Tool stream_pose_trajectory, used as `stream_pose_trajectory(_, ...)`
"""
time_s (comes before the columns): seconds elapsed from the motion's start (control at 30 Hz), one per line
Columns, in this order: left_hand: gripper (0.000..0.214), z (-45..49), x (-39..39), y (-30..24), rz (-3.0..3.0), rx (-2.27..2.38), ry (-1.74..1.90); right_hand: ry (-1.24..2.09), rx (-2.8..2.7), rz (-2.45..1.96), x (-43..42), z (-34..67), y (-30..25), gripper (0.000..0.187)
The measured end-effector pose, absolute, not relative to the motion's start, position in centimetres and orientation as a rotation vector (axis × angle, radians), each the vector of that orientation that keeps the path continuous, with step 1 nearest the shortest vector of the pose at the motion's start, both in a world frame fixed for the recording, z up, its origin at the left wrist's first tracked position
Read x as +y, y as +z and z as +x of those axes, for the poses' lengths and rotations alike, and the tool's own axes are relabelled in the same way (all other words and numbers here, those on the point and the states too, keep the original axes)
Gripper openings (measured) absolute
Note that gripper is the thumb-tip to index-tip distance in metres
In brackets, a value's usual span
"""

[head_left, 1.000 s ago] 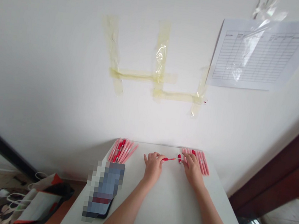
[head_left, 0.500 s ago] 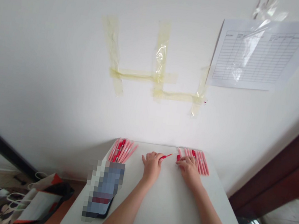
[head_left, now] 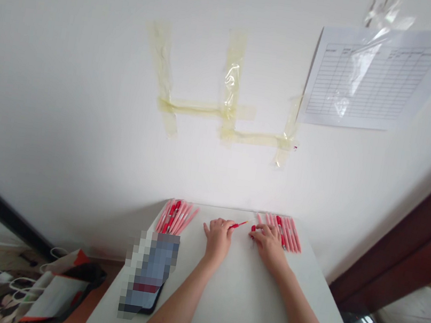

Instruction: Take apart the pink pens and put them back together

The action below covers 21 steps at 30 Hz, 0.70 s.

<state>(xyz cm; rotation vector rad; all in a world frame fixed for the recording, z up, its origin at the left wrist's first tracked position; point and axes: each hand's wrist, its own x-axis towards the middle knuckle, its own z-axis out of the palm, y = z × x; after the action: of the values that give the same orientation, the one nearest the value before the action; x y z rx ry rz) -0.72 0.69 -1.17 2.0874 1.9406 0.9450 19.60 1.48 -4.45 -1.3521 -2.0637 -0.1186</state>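
On the white table (head_left: 242,306), my left hand (head_left: 219,236) is closed in a pinch on a thin red pen refill (head_left: 240,224) that points up and right. My right hand (head_left: 268,241) is closed on a small red pen part (head_left: 253,229), just right of the refill's tip and apart from it. A row of pink pens (head_left: 288,232) lies beside my right hand at the table's far right. Another bundle of pink and red pens (head_left: 175,217) lies at the far left.
A blurred-out dark phone (head_left: 147,275) lies on the table's left edge. The wall behind carries yellowed tape strips (head_left: 226,114) and a printed grid sheet (head_left: 369,82). Bags and cables (head_left: 46,287) sit on the floor at left. A dark wooden frame (head_left: 422,241) stands at right.
My right hand has drawn left, away from the pink pen row, with the small red part. The refill in my left hand has tilted upward. Both hands sit slightly closer together.
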Motion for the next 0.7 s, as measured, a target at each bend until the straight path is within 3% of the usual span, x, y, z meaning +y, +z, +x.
stream_pose_trajectory(0.33,0.027,-1.2,0.6,-0.5,2.025,2.043,0.937,-0.058,-2.051,-1.254,1.3,19.4,-3.3,0.024)
stream_pose_trajectory(0.7,0.029,-1.2,0.6,-0.6,2.038,2.035,0.910,-0.121,-1.838,-1.286,1.1,20.7,-2.0,0.027)
